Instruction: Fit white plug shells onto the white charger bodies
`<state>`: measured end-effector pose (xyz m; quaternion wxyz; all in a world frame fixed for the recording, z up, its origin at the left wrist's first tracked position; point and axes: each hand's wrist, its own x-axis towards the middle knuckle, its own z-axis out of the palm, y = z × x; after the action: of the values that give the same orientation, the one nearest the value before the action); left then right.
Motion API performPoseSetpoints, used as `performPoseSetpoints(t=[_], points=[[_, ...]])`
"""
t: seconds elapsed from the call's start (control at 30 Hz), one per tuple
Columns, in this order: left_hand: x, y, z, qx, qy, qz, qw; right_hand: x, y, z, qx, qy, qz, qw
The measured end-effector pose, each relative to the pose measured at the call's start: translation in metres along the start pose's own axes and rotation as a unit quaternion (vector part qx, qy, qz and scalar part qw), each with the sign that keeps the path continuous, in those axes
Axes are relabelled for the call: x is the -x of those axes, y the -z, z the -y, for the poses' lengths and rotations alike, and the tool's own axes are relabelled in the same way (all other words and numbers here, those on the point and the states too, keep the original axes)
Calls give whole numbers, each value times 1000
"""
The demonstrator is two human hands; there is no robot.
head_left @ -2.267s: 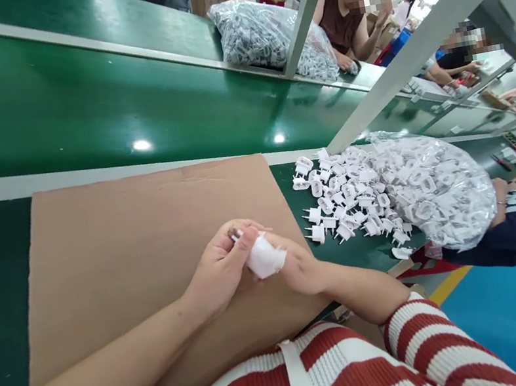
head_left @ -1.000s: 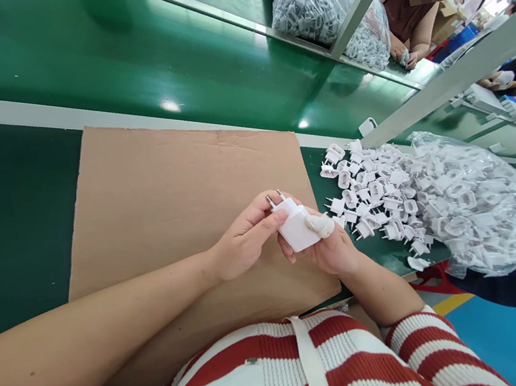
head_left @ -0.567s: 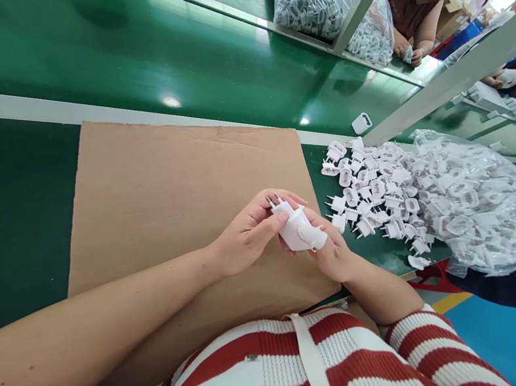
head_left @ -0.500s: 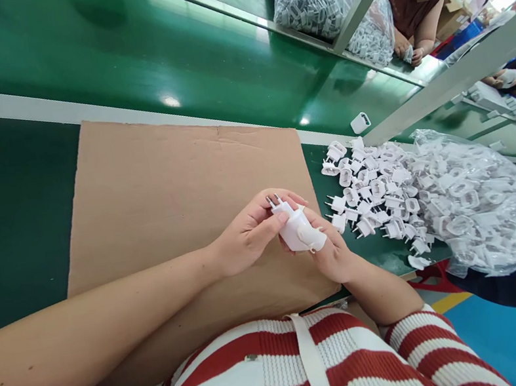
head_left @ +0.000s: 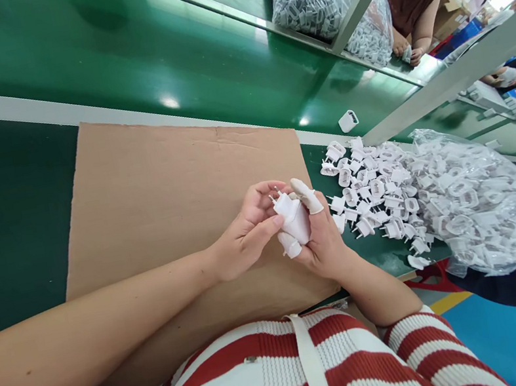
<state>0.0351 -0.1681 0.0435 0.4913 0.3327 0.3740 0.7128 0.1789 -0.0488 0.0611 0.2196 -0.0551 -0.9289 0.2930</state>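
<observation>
Change from half a second ago: the right hand (head_left: 324, 244) has regripped; its covered thumb has left the front face of the white charger (head_left: 297, 224) for the near edge, and a covered forefinger shows at the far side. The loose white shell (head_left: 349, 122) on the green surface (head_left: 219, 86) has shifted left.
Right fingers: closed around the charger body, thumb and forefinger on opposite sides, white finger covers (head_left: 307, 195) on both tips.
Left hand (head_left: 245, 232): half open, thumb against the charger's left edge, the other fingers loosely curled and partly hidden behind the plug end; cannot tell whether they grip.
Charger position: between both hands, above the right part of the cardboard sheet (head_left: 161, 183), left of the plug-piece heap (head_left: 372, 189).
Charger direction: prongs (head_left: 274, 199) point away from the wearer and slightly left; long axis slants from far left to near right.
</observation>
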Motion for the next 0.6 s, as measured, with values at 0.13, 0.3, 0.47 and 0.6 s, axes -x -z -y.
performPoseSetpoints(t=[0.13,0.3,0.47,0.6], points=[[-1,5,3,27,54,8,998,-2,-3,-2,-30,-24,-44,998],[0,0,5,161,220,15,962,1,-6,-8,5,-10,-79,997],[6,-9,3,216,277,-6,936,0,-13,-11,16,29,-147,989],[8,-3,7,165,286,-9,944,-5,-27,-15,-18,102,-189,977]])
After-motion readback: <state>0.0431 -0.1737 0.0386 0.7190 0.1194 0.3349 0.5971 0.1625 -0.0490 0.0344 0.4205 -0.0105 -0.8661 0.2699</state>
